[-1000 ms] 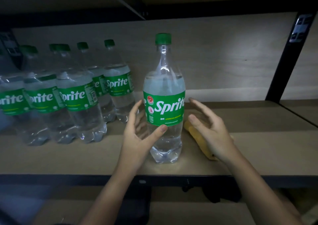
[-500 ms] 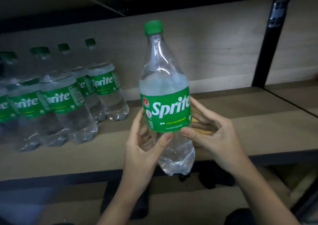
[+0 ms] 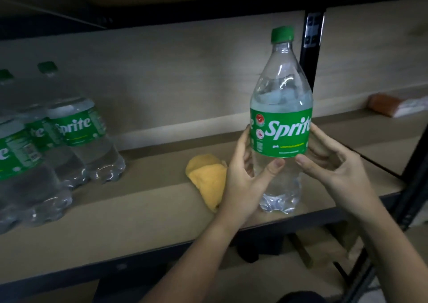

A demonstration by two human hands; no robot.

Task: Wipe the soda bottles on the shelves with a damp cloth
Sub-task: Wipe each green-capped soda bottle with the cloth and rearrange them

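Both the left hand [image 3: 240, 182] and right hand [image 3: 333, 170] grasped the Sprite bottle [image 3: 280, 126] upright near the shelf's [image 3: 139, 212] front edge. A yellow cloth [image 3: 208, 180] lay just left of it.

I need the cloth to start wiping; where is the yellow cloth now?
In the head view, the yellow cloth lies crumpled on the shelf, just left of the left hand and the held bottle.
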